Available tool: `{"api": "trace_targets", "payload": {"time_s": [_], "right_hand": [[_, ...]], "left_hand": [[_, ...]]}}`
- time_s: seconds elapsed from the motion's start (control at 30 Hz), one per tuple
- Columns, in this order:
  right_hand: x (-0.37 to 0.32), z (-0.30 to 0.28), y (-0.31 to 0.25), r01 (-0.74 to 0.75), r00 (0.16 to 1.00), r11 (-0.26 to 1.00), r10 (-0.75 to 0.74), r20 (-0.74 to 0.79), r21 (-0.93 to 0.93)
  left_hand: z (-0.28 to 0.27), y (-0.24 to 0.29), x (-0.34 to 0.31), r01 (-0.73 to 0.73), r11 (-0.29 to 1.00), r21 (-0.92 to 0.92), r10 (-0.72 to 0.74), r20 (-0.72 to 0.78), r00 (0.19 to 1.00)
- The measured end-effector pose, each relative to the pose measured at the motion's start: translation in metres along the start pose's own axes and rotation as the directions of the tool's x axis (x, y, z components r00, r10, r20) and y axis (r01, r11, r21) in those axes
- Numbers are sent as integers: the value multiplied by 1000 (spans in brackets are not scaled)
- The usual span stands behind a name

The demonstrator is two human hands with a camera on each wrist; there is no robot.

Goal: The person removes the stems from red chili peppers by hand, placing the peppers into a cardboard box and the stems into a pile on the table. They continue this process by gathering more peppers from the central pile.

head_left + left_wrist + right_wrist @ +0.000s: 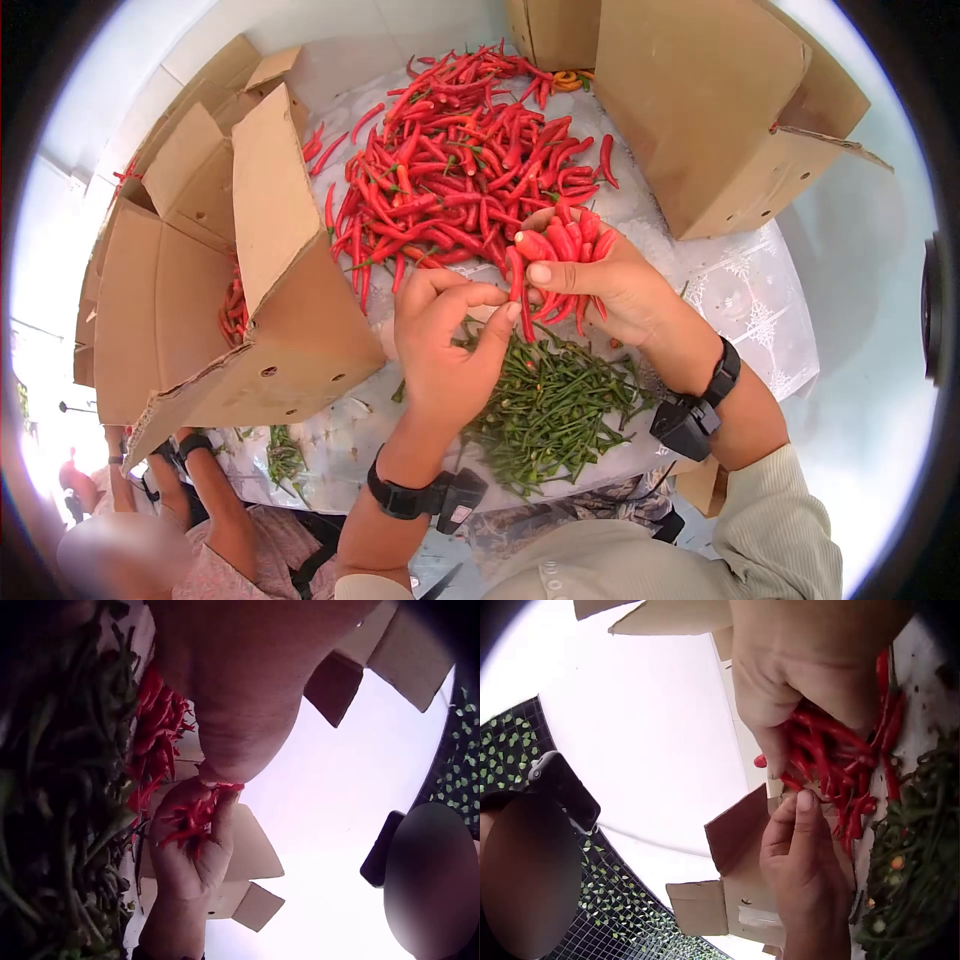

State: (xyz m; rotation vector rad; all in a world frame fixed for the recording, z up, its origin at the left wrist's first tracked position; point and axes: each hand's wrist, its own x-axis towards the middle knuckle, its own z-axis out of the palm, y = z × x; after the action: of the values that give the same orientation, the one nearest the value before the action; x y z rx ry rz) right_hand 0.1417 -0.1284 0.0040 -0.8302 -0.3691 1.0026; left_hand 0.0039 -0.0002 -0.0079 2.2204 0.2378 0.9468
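My right hand (605, 285) holds a bunch of red chili peppers (570, 240), its thumb pressed over them. At the lower end of one chili in that bunch, my left hand (450, 345) pinches with thumb and forefinger. In the right wrist view the left fingertips (804, 801) meet the chili's tip end. Just below both hands lies a heap of green chili stems (550, 410). Beyond them spreads a large pile of red chilies (450, 170) on the table. The left wrist view shows the bunch (196, 817) in the right palm.
An open cardboard box (280, 330) with red chilies inside stands at the left, and another tall box (700, 110) at the right. A patterned plastic sheet (745, 310) covers the table. Another person's arm (225, 500) reaches in at lower left, near a small stem pile (285, 458).
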Motion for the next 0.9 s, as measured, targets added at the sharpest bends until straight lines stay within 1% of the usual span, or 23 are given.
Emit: {"api": "trace_targets", "payload": {"time_s": [0.1,0.2,0.3,0.4,0.5,0.6,0.63,0.7,0.73,0.77,0.8,0.83,0.9], "right_hand": [[0,-2,3,41,996,996,-34,77,-83],[-2,1,6,48,994,994,-38,101,-101],[-1,0,4,53,993,984,-33,116,-171],[-1,0,5,107,992,969,-89,87,-223],[-3,4,1,211,976,951,-194,97,-225],[-21,24,-15,430,903,837,-388,186,-339],[-33,34,-27,547,835,709,-504,222,-446],[-67,50,-59,714,688,560,-670,278,-420],[-80,58,-87,793,515,343,-819,253,-504],[-92,64,-114,769,302,106,-929,212,-630],[-106,72,-142,651,84,-68,-983,161,-756],[-109,69,-167,449,-41,-191,-980,194,-873],[-107,49,-215,343,-16,-292,-952,306,-893]], "left_hand": [[-1,1,0,-74,997,37,75,-16,997],[-2,1,-1,-115,991,66,115,5,993],[-1,1,0,-142,988,56,142,-1,990],[-3,0,0,-98,995,30,99,-30,995],[-4,-9,6,-105,977,188,129,-119,984],[-3,-21,4,9,1000,27,-3,-211,977],[-2,-20,5,28,1000,9,-25,-228,973],[-2,-19,3,81,996,-23,-84,-240,967],[-2,-19,4,66,997,-27,-71,-199,977],[1,-16,2,55,997,-50,-62,-156,986],[0,-15,1,51,998,-44,-56,-117,992],[0,-14,1,56,997,-48,-61,-110,992],[-1,-13,1,62,997,-49,-66,-99,993]]}}
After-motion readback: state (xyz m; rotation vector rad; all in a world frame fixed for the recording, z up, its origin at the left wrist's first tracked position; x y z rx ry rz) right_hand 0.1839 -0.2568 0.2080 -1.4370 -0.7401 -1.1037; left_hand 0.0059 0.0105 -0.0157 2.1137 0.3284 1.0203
